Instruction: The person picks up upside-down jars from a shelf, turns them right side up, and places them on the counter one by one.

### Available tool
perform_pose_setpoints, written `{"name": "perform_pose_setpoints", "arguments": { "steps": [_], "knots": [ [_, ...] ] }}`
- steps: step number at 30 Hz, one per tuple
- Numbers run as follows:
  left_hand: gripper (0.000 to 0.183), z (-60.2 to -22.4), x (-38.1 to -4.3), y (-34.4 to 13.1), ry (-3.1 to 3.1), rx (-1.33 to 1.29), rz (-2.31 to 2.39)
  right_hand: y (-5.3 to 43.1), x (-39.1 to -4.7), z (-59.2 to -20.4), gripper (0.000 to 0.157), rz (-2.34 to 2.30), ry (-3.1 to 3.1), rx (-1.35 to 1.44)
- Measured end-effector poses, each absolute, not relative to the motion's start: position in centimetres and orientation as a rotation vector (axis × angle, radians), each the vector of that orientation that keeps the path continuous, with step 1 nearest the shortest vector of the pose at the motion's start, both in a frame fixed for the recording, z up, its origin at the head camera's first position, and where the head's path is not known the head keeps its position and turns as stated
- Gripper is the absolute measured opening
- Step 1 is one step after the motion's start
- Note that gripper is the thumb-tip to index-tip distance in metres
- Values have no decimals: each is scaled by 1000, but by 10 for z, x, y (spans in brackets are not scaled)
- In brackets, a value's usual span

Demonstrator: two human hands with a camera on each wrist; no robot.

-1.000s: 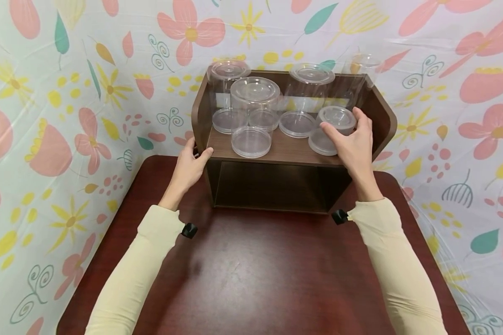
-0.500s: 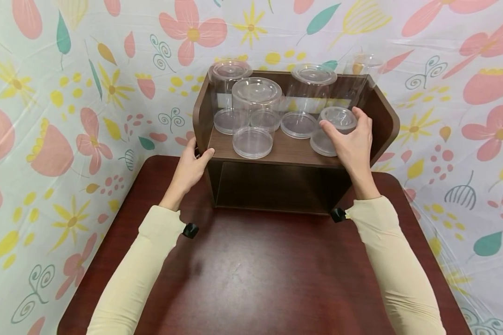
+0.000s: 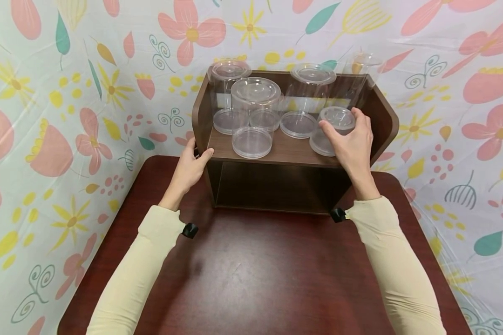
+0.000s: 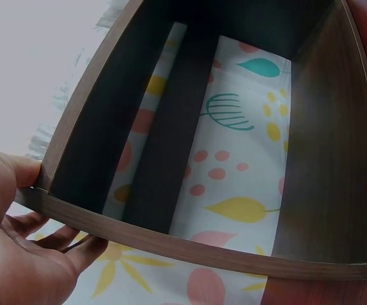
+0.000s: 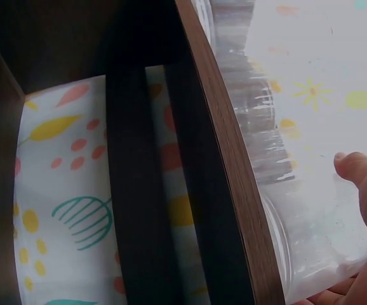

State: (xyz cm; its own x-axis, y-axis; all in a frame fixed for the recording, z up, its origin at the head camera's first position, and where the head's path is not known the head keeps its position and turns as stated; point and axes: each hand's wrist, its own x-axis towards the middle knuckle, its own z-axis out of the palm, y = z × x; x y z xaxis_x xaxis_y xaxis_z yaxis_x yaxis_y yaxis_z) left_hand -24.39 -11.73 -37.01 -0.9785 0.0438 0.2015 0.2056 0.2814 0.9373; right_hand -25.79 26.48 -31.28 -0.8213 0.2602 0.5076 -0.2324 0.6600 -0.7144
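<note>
A dark brown wooden shelf [image 3: 282, 150] stands at the back of the table, with clear plastic jars on its top board. My left hand [image 3: 189, 166] grips the shelf's left side, thumb on the front edge; in the left wrist view the same hand [image 4: 31, 238] has its fingers under the side panel. My right hand [image 3: 354, 144] holds a short clear jar [image 3: 322, 140] at the front right of the top board, thumb on one side and fingers on the far side. The right wrist view shows this jar [image 5: 323, 235] beside the shelf edge.
A tall clear jar [image 3: 252, 144] stands at the front left of the board. Behind it are more tall jars, one at the back left [image 3: 230, 70], one in the middle [image 3: 313, 74]. A narrower one [image 3: 365, 63] is at the back right. A floral sheet [image 3: 109, 93] hangs around the table [image 3: 243, 279].
Both hands and the jars keep their places. The whole head view shifts only very slightly.
</note>
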Motion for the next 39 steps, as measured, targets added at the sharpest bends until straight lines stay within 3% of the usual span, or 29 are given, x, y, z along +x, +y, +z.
{"name": "perform_pose_setpoints", "arguments": {
  "steps": [18,39],
  "knots": [
    [54,-371,-242,-118,-2407,-231,-1799,266,-246,-311,84,1099,-2222,-37],
    [53,-370,-242,-118,-2413,-261,-1788,270,-193,-290,67,1316,-2182,-60]
  ]
}}
